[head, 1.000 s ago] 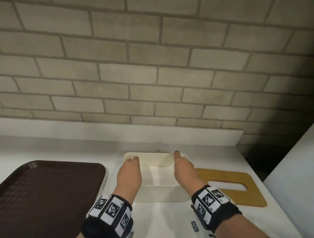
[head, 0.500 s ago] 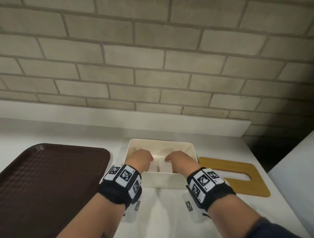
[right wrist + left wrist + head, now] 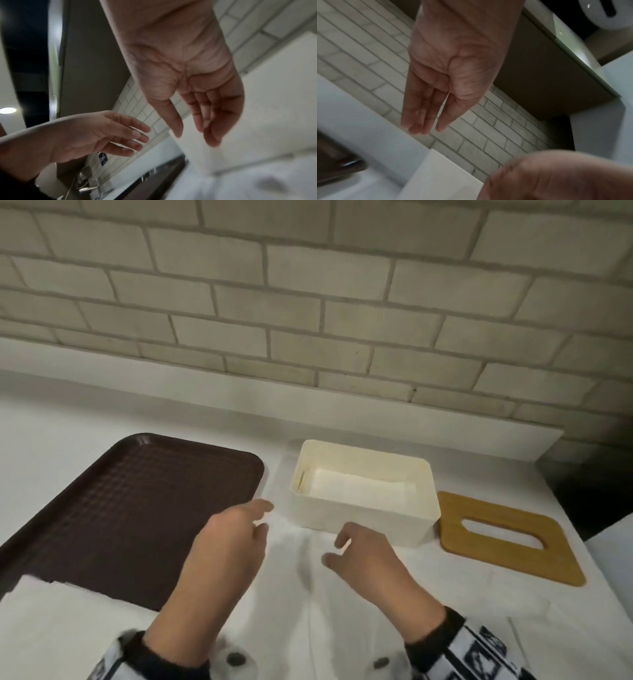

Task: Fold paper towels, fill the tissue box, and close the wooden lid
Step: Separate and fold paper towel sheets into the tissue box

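Both grips are released: left hand [image 3: 226, 546] and right hand [image 3: 370, 559] are held above the desk [image 3: 428, 594], before the tissue box [image 3: 363, 522].

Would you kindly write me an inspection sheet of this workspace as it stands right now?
Surface: white counter, partly covered by spread paper towel sheets.
Job's things: tissue box open, folded paper towel inside; wooden lid flat on the counter to its right, off the box.
Clutter: brown tray left of the box, paper towel stack on its near edge.
Hands: left hand and right hand open, holding nothing, in front of the box.
Cables: nothing seen.
Surroundings: brick wall behind.
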The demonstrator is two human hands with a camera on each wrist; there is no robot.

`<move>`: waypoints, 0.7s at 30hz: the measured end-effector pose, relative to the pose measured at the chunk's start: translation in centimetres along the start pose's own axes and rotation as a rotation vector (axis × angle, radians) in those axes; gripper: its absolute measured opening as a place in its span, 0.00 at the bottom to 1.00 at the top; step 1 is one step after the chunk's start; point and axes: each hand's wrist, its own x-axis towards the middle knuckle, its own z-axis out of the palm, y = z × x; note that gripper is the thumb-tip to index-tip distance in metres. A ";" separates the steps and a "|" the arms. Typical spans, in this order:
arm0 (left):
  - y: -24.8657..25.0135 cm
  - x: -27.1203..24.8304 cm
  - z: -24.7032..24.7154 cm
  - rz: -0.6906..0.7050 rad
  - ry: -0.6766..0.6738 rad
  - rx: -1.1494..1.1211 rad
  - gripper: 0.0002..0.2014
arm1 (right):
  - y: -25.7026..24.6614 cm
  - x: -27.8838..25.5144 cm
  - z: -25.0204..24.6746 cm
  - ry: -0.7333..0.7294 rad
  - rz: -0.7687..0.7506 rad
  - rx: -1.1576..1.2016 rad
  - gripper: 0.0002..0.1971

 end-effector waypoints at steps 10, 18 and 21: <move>-5.1 -6.5 1.2 -0.183 0.037 -0.059 0.13 | -2.1 0.1 7.2 -0.041 0.059 -0.152 0.37; -5.7 -7.5 1.5 -0.174 0.022 -0.144 0.16 | -1.9 0.8 8.6 -0.008 0.076 0.170 0.18; -5.9 -7.1 1.9 -0.188 0.033 -0.275 0.23 | -1.7 -0.2 7.1 0.028 -0.045 0.237 0.18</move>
